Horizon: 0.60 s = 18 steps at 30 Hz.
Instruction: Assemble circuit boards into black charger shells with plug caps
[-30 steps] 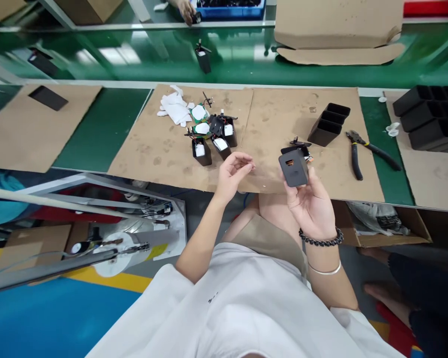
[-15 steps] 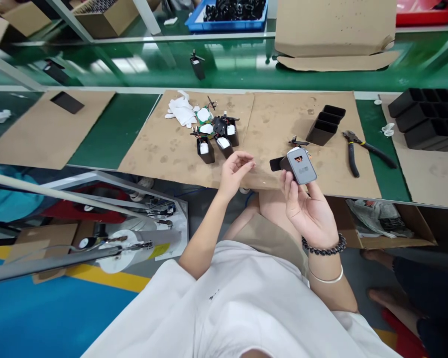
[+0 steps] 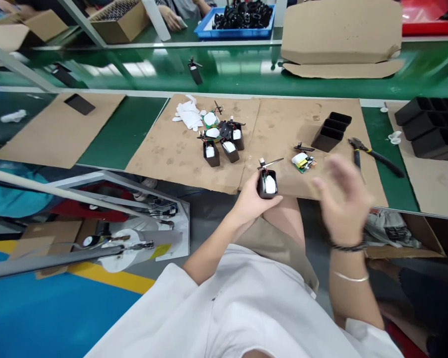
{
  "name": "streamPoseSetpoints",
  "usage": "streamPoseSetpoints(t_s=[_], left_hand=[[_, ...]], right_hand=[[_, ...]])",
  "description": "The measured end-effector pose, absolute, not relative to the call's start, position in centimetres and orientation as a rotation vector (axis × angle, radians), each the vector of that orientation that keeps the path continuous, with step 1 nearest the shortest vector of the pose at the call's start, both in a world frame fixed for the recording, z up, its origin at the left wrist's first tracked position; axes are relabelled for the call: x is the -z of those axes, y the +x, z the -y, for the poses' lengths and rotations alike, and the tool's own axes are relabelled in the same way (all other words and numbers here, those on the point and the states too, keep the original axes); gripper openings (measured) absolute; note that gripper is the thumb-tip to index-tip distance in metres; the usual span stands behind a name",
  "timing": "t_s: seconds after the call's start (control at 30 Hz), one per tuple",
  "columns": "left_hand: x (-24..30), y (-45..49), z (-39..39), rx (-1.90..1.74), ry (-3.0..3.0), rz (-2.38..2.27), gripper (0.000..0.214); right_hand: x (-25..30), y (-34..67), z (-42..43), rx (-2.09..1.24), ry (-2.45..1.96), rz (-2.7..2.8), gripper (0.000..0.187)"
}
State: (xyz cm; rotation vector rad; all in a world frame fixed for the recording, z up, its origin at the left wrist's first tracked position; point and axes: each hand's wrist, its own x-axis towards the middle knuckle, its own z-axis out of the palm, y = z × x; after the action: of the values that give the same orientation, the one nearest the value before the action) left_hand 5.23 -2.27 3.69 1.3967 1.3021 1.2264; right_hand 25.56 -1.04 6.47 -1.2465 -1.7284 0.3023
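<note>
My left hand (image 3: 252, 201) grips a black rectangular housing (image 3: 269, 186) with a white-topped insert inside, wires and a thin black piece sticking out at its top. To the right, my right hand (image 3: 343, 204) is in the air over the table edge, blurred, with thumb and fingers apart and nothing seen in it. Beyond and between the hands, a small circuit board assembly (image 3: 303, 161) with white and yellow parts lies on the cardboard. Left of it stand several filled black housings (image 3: 230, 150) with boards and wires. Joined empty black housings (image 3: 328, 136) stand beyond my right hand.
Pliers (image 3: 383, 161) with black handles lie right of the housings. White gloves (image 3: 189, 114) rest at the back left. A block of black housings (image 3: 433, 132) stands far right. On the green belt (image 3: 231, 74) lies another filled housing. A person's hand (image 3: 169, 19) shows across the belt.
The filled housing has passed from my right hand to my left, and its open top now faces me. My right hand has moved right, away from it. The view has shifted slightly.
</note>
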Motion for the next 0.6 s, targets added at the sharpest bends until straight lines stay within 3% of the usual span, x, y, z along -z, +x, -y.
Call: streamPoseSetpoints(t_s=[0.07,0.13,0.23,0.33,0.47,0.6], left_hand=[[-3.8,4.8,2.5,-1.241,1.329,-1.245,0.055],[-4.1,4.5,3.0,-1.255,1.297,-1.193,0.060],[-4.5,4.6,3.6,-1.289,1.300,-1.138,0.059],[-5.1,4.8,4.1,-1.340,1.377,-1.116,0.051],[-5.9,4.8,4.5,-1.332,1.539,-1.174,0.045],[-6.6,4.3,4.8,-1.326,1.735,-1.341,0.039]], right_hand=[[-7.5,29.8,-1.9,-0.015,-1.616,1.820,0.084],[-8.0,33.5,-5.0,-0.079,-1.999,1.934,0.103],[-7.9,36.9,-8.4,-0.357,-2.280,2.138,0.098],[-7.6,38.1,-10.1,-0.360,-2.275,2.261,0.084],[-8.1,38.1,-9.8,-0.243,-2.333,2.093,0.067],[-8.8,36.9,-6.0,-0.537,-2.106,1.839,0.053]])
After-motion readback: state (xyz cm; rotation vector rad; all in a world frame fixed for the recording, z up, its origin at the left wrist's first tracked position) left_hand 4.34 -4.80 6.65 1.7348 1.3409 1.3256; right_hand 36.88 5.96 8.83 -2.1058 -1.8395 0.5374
